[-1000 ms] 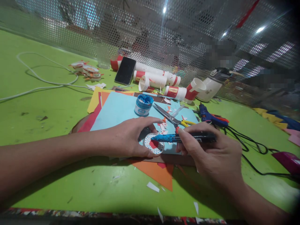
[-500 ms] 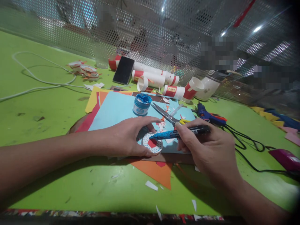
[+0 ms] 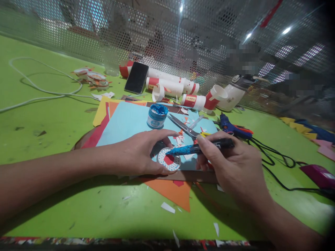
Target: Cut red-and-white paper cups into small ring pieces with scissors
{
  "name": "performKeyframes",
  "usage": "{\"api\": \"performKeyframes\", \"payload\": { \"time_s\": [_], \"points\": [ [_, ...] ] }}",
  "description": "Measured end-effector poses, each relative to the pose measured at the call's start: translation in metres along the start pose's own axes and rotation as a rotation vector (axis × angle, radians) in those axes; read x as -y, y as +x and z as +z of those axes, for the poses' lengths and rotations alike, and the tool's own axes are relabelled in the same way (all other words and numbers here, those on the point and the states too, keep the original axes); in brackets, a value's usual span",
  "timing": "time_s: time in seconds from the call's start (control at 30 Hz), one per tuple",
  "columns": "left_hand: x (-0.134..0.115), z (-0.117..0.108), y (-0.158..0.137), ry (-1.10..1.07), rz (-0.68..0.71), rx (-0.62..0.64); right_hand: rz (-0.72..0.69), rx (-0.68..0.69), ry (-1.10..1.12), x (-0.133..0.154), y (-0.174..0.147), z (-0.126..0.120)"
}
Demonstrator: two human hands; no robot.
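Between the thumb and fingers of my left hand point(image 3: 142, 151) is a round white paper disc point(image 3: 176, 166), dotted with blue and bearing a red shape at its centre. My right hand point(image 3: 232, 164) grips a black marker pen point(image 3: 222, 143) whose front end is coated in blue paint. The pen's tip meets the disc near the upper edge of the red shape. Beyond my left hand stands an open jar of blue paint point(image 3: 156, 121) on light blue paper point(image 3: 125, 120). Scissors point(image 3: 183, 126) lie past the pen, partly hidden by my right hand.
A glue gun point(image 3: 232, 127) with a black cord lies at right, near a magenta box point(image 3: 318, 176). Paper cups point(image 3: 193, 101) and a phone point(image 3: 136, 77) sit at the back before a perforated metal screen point(image 3: 167, 42). A white cable point(image 3: 47, 96) loops at left.
The whole view has shifted very slightly. Both hands keep their hold, and the pen tip stays at nearly the same place on the disc.
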State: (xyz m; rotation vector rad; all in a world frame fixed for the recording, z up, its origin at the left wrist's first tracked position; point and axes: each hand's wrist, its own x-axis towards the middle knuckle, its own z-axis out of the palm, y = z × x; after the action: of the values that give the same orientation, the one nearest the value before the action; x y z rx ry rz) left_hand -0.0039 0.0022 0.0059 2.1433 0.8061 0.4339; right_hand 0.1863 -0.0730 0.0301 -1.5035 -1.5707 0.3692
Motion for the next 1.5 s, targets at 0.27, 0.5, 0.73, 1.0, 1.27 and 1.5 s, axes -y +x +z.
{"api": "performKeyframes", "payload": {
  "time_s": [0.27, 0.5, 0.73, 1.0, 1.27, 1.5],
  "points": [
    [0.001, -0.001, -0.001, 0.034, -0.006, 0.004, -0.073, -0.132, 0.069, 0.001, -0.001, -0.007],
    [0.002, 0.0, -0.001, 0.033, -0.007, -0.013, -0.149, -0.146, 0.029, -0.004, 0.001, -0.005],
    [0.003, 0.0, -0.001, 0.016, 0.01, -0.025, -0.229, -0.111, -0.066, -0.007, 0.003, -0.004],
    [0.004, 0.001, 0.0, 0.011, 0.019, -0.027, -0.245, -0.099, -0.12, -0.011, 0.002, -0.002],
    [0.003, 0.001, 0.0, -0.001, 0.006, -0.015, -0.208, -0.088, -0.105, -0.013, 0.003, -0.001],
    [0.004, 0.001, 0.0, 0.0, 0.001, -0.028, -0.152, -0.06, -0.061, -0.01, 0.002, 0.0]
  ]
}}
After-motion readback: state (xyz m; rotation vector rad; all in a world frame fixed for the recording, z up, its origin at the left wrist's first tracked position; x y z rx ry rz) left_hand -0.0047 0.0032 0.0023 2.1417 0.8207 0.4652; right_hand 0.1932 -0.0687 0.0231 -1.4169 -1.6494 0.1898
